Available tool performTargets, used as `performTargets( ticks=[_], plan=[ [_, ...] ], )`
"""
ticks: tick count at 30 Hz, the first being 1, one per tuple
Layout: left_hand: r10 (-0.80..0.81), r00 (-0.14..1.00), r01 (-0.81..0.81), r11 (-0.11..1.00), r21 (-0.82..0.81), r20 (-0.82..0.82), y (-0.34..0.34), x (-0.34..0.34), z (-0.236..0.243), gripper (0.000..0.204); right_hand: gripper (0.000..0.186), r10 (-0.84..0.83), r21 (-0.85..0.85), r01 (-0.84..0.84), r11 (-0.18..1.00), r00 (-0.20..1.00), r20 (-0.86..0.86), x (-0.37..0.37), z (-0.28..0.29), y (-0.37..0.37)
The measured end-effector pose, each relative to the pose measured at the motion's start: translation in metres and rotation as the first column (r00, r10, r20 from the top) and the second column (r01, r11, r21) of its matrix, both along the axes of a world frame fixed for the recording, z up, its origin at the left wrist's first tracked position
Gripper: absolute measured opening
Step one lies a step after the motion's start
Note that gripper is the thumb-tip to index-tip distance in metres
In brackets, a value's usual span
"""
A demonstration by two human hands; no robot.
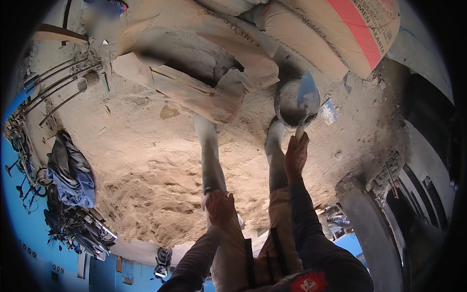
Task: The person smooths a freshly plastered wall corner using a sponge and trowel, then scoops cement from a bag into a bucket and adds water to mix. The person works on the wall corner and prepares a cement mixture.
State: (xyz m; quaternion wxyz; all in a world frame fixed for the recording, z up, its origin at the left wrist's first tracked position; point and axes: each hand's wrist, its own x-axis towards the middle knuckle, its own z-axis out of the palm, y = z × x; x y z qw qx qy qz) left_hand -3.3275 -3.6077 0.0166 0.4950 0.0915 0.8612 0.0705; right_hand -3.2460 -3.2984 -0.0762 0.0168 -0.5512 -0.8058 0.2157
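My right hand (pixel 296 155) is closed round the handle of a trowel (pixel 307 91), whose pointed metal blade reaches over a round bucket (pixel 278 108). The inside of the bucket is dark grey, and its contents are hard to make out. My left hand (pixel 220 208) lies over my left knee with nothing seen in it; its fingertips are partly hidden. Ahead of my feet lies a torn-open brown paper cement sack (pixel 189 100), its opening dark, with grey powder about it.
Full cement sacks (pixel 335 36) lie at the far right. Loose sand (pixel 151 194) spreads under and behind my legs. Metal rods (pixel 58 92) stick out at the left, near a dark and blue cloth (pixel 73 170) draped over a motorcycle (pixel 80 228). A concrete pillar (pixel 372 233) stands at the right.
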Motion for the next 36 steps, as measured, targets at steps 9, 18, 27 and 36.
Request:
performTargets(
  ticks=[9, 18, 27, 36],
  plan=[
    [0.105, 0.993, -0.1, 0.992, 0.076, -0.06, 0.001, -0.012, 0.005, 0.038, 0.04, 0.529, -0.021, -0.533, 0.846, 0.843, -0.095, -0.276, -0.101, 0.017],
    [0.163, 0.986, -0.161, 0.984, 0.074, -0.021, -0.012, -0.027, 0.008, 0.034, 0.054, 0.607, -0.26, -0.652, 0.712, 0.758, -0.239, -0.407, -0.169, 0.0],
    [0.168, 0.986, -0.167, 0.984, 0.06, -0.015, -0.01, -0.025, 0.006, 0.032, 0.055, 0.39, -0.495, -0.564, 0.661, 0.822, -0.415, -0.36, -0.159, 0.01],
    [0.05, 0.999, -0.051, 0.996, 0.079, 0.005, -0.007, -0.013, 0.004, 0.034, 0.042, 0.135, -0.552, -0.334, 0.764, 0.919, -0.369, -0.182, -0.039, 0.025]
  ],
)
